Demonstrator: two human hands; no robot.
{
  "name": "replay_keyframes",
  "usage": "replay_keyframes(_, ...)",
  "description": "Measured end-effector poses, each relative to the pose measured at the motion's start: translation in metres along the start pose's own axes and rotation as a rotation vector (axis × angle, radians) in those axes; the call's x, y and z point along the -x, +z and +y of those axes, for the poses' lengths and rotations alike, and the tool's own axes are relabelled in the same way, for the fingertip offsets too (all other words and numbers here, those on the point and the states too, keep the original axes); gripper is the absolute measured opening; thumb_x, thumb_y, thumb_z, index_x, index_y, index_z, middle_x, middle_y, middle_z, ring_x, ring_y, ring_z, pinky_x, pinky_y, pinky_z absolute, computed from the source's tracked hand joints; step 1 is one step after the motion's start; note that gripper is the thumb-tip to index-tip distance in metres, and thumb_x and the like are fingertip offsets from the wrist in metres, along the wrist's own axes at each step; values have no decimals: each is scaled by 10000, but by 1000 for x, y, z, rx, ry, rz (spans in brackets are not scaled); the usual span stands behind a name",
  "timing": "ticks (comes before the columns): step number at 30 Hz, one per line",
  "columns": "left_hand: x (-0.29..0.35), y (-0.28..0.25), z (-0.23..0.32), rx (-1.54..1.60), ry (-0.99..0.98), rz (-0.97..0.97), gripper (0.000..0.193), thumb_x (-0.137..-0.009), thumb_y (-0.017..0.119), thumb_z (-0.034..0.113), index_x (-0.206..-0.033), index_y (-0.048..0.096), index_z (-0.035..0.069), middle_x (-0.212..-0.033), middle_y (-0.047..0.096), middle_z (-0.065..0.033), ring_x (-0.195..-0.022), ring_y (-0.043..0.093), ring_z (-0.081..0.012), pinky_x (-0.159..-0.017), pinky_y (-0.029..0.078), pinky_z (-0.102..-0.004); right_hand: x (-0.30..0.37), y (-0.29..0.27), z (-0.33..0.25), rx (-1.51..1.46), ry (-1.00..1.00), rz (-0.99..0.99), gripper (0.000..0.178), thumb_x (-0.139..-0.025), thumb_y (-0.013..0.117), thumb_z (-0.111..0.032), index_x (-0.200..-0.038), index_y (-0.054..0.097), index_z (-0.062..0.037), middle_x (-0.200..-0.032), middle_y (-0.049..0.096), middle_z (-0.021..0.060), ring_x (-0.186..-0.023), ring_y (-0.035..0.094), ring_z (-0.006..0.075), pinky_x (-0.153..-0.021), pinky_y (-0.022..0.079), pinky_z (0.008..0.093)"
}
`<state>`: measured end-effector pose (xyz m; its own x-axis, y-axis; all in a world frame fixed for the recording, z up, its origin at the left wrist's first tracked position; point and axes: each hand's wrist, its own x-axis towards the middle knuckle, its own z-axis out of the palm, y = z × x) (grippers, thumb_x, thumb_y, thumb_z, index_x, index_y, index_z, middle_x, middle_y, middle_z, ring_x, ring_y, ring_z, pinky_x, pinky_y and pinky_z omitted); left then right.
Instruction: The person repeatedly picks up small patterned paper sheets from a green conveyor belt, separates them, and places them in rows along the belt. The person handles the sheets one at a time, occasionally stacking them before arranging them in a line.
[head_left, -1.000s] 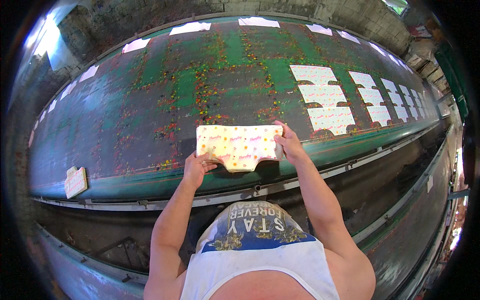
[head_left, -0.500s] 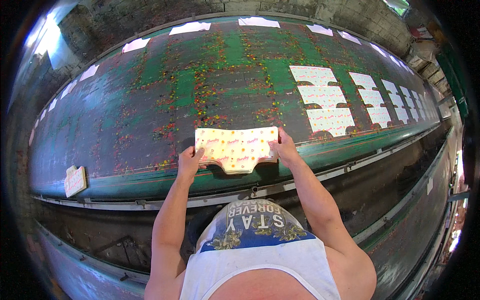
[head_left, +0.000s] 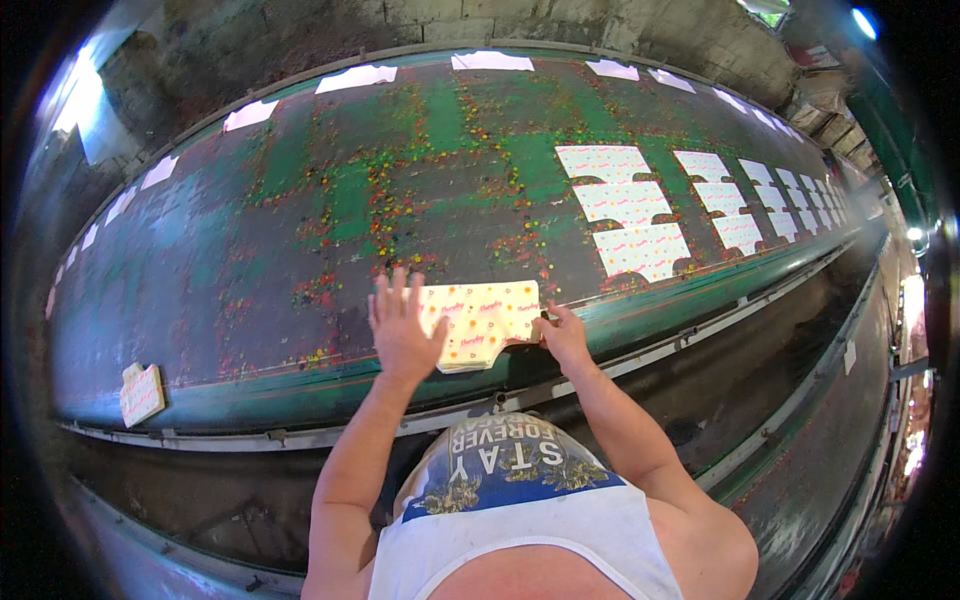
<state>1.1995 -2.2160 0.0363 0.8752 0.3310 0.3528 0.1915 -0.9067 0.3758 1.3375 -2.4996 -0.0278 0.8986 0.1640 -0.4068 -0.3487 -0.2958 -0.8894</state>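
Note:
A stack of cream underwear-shaped fabric panels [head_left: 490, 312], printed with pink lettering, hearts and orange dots, lies at the near edge of the long table. Over its left end is my left hand [head_left: 405, 330], fingers spread and flat, hiding that side of the stack. My right hand [head_left: 564, 340] pinches the stack's right edge, thumb toward the fabric. A smaller stack of similar panels [head_left: 143, 394] rests near the table's left front edge.
The long green-and-dark table [head_left: 250, 240] is speckled with coloured paint. Columns of printed panels [head_left: 640, 250] lie flat to the right. White fabric pieces [head_left: 492, 61] line the far edge. A metal rail [head_left: 340, 434] runs along the near side.
My left hand has let go of the stack's left edge and spread open above it. The stack sits slightly lower in view, my right hand still at its right edge.

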Motion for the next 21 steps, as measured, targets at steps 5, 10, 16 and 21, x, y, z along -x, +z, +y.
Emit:
replay_keyframes(5, 21, 23, 39, -50, 225, -407, 838, -924, 759, 547, -1619, 522, 143, -1742, 359, -167, -1620, 268, -465, -1306, 195, -664, 13, 1, -5, 23, 33, 16, 411, -917, 818, -230, -1211, 751, 50, -920, 780, 120, -764, 713, 191, -664, 555, 342)
replay_keyframes(10, 25, 35, 33, -14, 254, -289, 815, -926, 742, 565, -1597, 555, 142, -1743, 367, -157, -1621, 273, -453, -1308, 187, -656, 11, 7, -8, 194, 6, 54, 460, -861, 883, -366, -1089, 822, 29, -960, 820, 157, -847, 760, 207, -802, 587, 380)
replay_keyframes(16, 26, 37, 35, -42, 245, -309, 822, -931, 732, 569, -1600, 548, 128, -1742, 373, -166, -1630, 248, -453, -1330, 119, -649, -12, 17, -22, 502, 1, -117, 490, -831, 924, -431, -1103, 852, -29, -995, 832, 124, -875, 774, 179, -828, 609, 361)
replay_keyframes(21, 27, 37, 35, -34, 244, -313, 844, -885, 771, 513, -1579, 555, 83, -1735, 390, -173, -1641, 235, -444, -1337, 127, -630, -13, 20, -26, 63, -27, -226, 518, -790, 973, -294, -1159, 774, 11, -1037, 803, 97, -934, 745, 164, -835, 598, 350)
